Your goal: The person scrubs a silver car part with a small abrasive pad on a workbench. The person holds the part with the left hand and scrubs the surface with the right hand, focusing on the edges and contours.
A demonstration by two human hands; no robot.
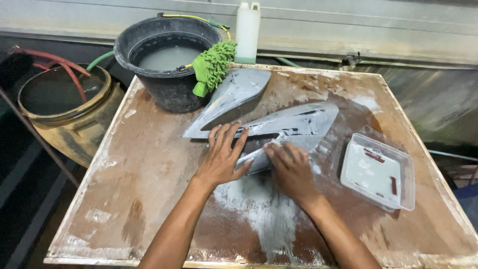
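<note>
Wet-sanding step judged in hand: a grey primed fairing panel (294,127) is lain at frame centre on the wet brown surface (149,169). Its lower tip is pinned by the left hand (222,158), fingers spread flat, nothing grasped. The right hand (291,169) is pressed just beside it, its grip curled narrow; any abrasive underneath cannot be told. White slurry (264,209) is pooled below. A black bucket (167,60) with a green mitt (214,65) is at upper left, a plastic tray (378,172) at right. Next move likely calls for steady hold-down and even rubbing.
</note>
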